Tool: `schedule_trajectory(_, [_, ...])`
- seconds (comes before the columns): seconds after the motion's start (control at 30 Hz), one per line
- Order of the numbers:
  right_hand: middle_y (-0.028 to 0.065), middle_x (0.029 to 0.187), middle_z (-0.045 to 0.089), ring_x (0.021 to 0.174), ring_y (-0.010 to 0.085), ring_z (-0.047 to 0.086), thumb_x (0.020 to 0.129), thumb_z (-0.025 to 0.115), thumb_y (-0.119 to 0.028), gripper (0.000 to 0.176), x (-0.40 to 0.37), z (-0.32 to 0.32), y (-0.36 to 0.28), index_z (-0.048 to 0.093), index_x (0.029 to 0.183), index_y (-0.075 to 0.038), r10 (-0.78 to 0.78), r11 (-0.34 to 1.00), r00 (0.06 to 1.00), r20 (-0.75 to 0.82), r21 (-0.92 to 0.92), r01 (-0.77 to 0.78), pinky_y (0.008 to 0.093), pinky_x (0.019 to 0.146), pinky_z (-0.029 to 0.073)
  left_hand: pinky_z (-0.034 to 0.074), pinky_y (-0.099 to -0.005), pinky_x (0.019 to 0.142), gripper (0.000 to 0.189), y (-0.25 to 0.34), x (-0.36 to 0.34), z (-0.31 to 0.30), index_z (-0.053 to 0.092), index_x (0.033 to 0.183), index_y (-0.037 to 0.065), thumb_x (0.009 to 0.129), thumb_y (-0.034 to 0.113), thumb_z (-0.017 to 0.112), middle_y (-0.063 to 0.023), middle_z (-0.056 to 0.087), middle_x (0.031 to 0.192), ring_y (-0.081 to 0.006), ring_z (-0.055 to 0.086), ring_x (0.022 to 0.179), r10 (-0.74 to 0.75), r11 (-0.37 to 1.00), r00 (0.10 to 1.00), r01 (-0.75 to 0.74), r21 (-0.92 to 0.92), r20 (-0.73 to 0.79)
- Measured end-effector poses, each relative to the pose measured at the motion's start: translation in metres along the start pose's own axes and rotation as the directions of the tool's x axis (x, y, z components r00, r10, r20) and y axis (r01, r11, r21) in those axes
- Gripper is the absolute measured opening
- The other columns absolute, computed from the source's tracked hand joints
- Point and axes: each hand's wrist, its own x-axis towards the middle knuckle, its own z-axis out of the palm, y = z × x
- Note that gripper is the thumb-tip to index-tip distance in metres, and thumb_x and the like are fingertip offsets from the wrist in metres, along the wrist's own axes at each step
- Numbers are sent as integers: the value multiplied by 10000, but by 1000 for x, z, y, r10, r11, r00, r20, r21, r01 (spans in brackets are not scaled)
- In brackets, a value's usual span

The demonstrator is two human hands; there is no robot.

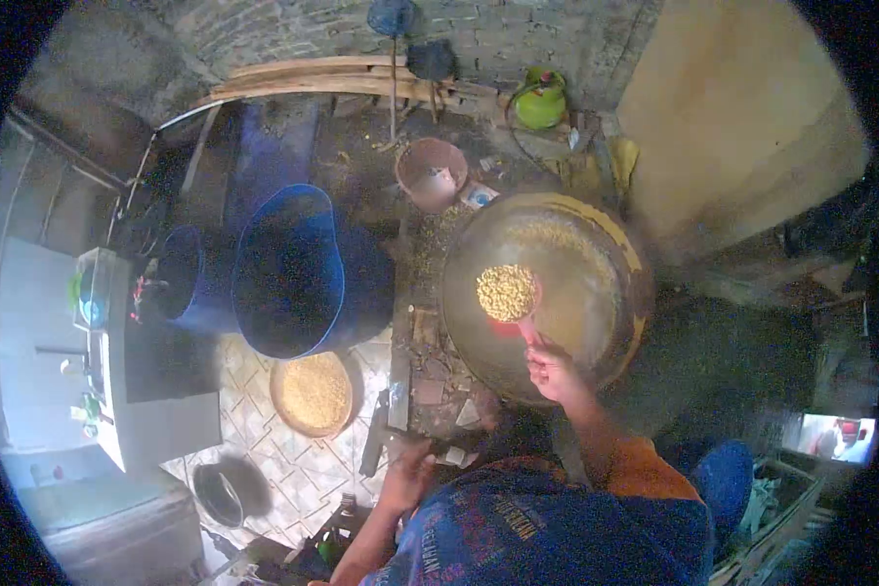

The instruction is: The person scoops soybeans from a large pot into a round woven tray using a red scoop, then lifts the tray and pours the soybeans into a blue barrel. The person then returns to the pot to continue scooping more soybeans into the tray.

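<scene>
My right hand [554, 373] is closed round the handle of a pink-red dipper [528, 328]. Yellowish beans [506, 292] are heaped in the dipper, which is above a wide, round cooking pot [474, 349]. Cloudy liquid shows in the pot, with more beans or foam near its far rim. Low beside my body, my left hand [407, 477] has loosely bent fingers and no visible object in it. It is nearest to the edge of the tiled floor, apart from the pot.
Left of the pot stands a large blue barrel [338, 293]. A round basket of pale beans [313, 393] rests on white tiles, with a dark round container [218, 494] nearby. Behind are a brownish bucket [413, 186], a green gas cylinder [540, 104] and wooden planks [322, 78].
</scene>
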Motion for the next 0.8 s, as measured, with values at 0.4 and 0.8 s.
schedule_trajectory(0.4, [-52, 665, 438, 424, 26, 339, 796, 567, -120, 239, -5, 13, 10, 455, 1002, -164, -46, 994, 997, -66, -98, 39, 147, 353, 273, 386, -371, 897, 351, -22, -23, -14, 510, 1118, 31, 868, 275, 478, -191, 520, 1125, -335, 488, 1061, -39, 998, 995, 34, -58, -97])
schedule_trajectory(0.8, [-21, 747, 483, 420, 29, 352, 827, 499, -73, 256, -1, 128, 89, 441, 1072, -120, 135, 890, 990, 29, -444, -108, 167, 334, 259, 391, -381, 890, 397, -92, -77, -42, 494, 1143, 25, 871, 311, 458, -199, 518, 1119, -341, 486, 1056, -35, 977, 965, -22, -213, -261])
